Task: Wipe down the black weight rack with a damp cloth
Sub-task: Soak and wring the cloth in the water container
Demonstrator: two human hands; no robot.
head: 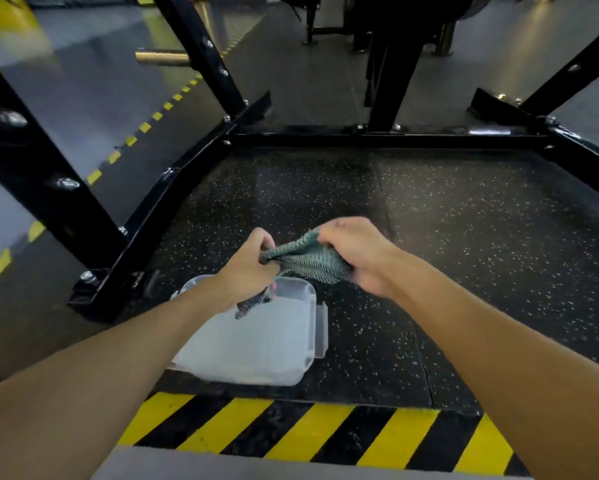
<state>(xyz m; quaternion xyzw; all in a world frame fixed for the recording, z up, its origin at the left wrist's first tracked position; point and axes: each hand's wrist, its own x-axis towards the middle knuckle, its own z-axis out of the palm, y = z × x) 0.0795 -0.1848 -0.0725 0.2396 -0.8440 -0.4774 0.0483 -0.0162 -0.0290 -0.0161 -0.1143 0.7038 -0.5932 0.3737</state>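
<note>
Prep stage: cloth (306, 259) wrung over tub (256, 344).
Left hand (248, 268) and right hand (358, 254) both grip it, twisting; rack (173, 188) apparently not yet wiped.

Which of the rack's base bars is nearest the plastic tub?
The left base bar, ending just beside the clear tub; the rear bar and right bar lie across the speckled mat.

A gym: a black bolted steel weight rack (173, 188) stands on speckled rubber flooring (447, 237) edged with yellow-and-black hazard striping (312, 434).
</note>
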